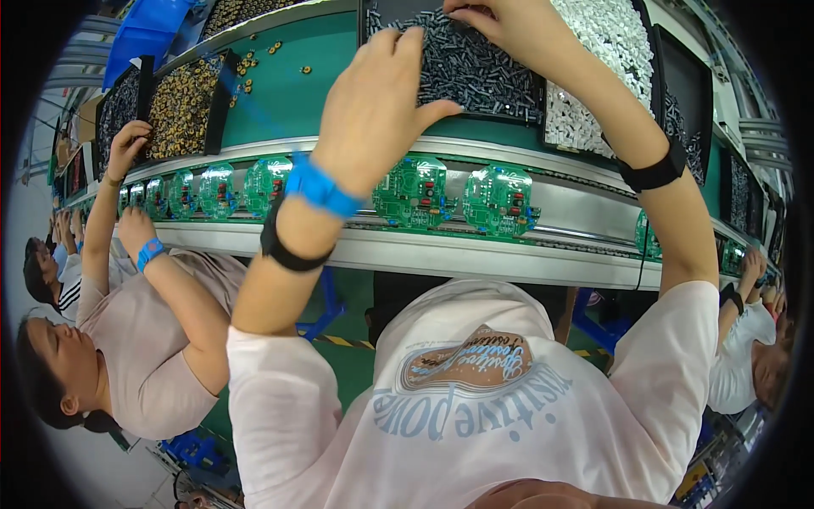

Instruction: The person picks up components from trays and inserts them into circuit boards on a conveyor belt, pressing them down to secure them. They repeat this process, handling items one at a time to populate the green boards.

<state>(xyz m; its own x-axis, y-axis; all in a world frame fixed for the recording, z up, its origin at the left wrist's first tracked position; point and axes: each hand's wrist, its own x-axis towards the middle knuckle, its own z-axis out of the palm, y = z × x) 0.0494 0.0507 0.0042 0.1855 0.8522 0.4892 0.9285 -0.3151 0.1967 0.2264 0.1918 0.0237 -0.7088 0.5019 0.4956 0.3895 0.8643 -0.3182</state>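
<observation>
Dark grey metal, heaps of it: small cylindrical parts fill a black tray of dark grey components (475, 64) set on the sloped green shelf (297, 93) above the conveyor. Both of the person's hands are in that tray. The left hand (373, 110) lies flat on the near part of the pile, fingers spread and extended, thumb pointing right along the tray's lower edge; it closes on nothing that I can see. The right hand (496, 21) sits at the far edge of the same tray, fingertips pinched together down among the parts, though whether they actually have one between them I cannot tell. A blue wrist strap (320, 188) and a black band circle the left wrist; a black wristband (653, 172) circles the right.

Just right of the tray stands a bin of small white parts (593, 76). Below the tray, green circuit boards (500, 199) ride the silver conveyor rail (441, 254) in a row. Left of the tray, a co-worker in a pale shirt (144, 348) reaches one hand into a bin of brass-coloured coils (182, 106).
</observation>
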